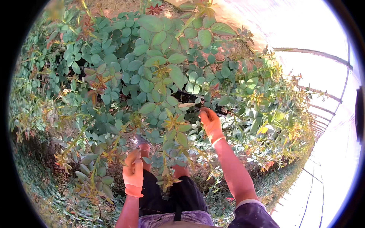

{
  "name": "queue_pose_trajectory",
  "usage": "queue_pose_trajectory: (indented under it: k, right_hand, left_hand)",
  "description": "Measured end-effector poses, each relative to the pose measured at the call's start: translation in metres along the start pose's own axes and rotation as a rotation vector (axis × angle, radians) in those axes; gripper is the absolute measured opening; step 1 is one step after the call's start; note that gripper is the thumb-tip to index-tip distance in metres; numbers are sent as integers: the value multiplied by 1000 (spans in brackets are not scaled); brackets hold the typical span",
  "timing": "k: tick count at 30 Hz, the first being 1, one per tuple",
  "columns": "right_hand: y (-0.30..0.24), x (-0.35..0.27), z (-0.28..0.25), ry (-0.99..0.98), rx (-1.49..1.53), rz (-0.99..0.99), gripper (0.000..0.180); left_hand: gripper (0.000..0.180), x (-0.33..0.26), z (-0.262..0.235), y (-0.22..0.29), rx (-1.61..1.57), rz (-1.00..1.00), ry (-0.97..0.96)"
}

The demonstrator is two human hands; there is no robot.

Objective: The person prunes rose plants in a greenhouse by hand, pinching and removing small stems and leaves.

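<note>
An orange-gloved right hand (211, 125) sits among the foliage of a dense, oval-leaved green bush (176, 75) before the worker, an orange-gloved left hand (133, 173) lower at its near side; both hands' fingers curl, whether clamped cannot be told. A hasty tug could snap tender stems; no writing is legible

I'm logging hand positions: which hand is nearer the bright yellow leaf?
Right. The right hand is left of the bright yellow leaf; the left hand is farther left and lower.
</note>
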State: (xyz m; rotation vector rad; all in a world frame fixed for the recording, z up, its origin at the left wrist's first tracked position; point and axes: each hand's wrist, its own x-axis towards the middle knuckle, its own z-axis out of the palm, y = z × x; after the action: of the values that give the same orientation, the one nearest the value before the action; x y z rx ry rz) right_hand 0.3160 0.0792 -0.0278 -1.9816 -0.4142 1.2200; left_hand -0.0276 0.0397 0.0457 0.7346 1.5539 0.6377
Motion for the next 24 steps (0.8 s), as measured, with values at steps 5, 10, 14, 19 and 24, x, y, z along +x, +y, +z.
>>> queue_pose_trajectory:
  k: [5,10,14,19,24]
  right_hand:
    - [-11,-78,-26,111,145,96,29]
    - [-11,-125,-27,144,83,-77,55]
    - [-13,-149,-31,155,201,-28,53]
    - [-21,-168,-17,56,405,-32,47]
    - [-14,-196,-36,93,437,143,43]
  left_hand:
    - [22,-39,-5,80,139,336,20]
    - [28,-64,26,182,195,628,-333]
    - [41,-4,154,254,-262,191,-508]
    - [38,191,287,250,-150,228,-68]
    - [40,287,348,240,639,392,-24]
